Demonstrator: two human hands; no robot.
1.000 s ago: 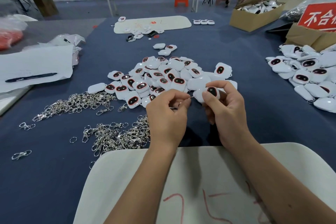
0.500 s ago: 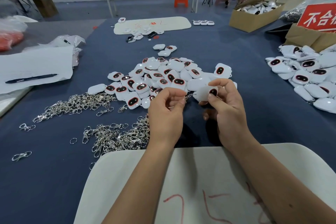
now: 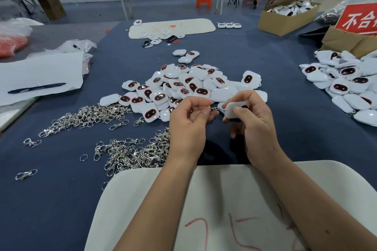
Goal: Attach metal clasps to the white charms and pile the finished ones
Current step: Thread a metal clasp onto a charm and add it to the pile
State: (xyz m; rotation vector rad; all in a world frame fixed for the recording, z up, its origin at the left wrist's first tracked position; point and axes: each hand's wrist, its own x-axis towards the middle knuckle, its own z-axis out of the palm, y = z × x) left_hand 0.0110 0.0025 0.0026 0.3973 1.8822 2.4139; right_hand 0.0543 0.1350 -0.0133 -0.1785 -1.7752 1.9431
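My right hand [image 3: 254, 126] grips a white charm [image 3: 234, 109] just above the blue table. My left hand [image 3: 188, 124] pinches a metal clasp [image 3: 214, 109] that reaches to the charm's left edge. Behind my hands lies a heap of white charms [image 3: 183, 85] with dark red-rimmed ovals. Two spreads of loose metal clasps lie to the left, one [image 3: 87, 116] farther back and one [image 3: 132, 153] near my left wrist. A second pile of charms [image 3: 346, 87], some with clasps showing, lies at the right edge.
A white pad [image 3: 234, 206] with red marks lies under my forearms. Paper with a black pen [image 3: 36, 87] is at the left. Another white pad [image 3: 173, 27] lies far back. Cardboard boxes [image 3: 285, 20] and a red sign [image 3: 359, 19] stand at the back right.
My hands lifted slightly and drew apart. The right hand turned the charm so its plain white side faces me, and the clasp now shows between the two hands.
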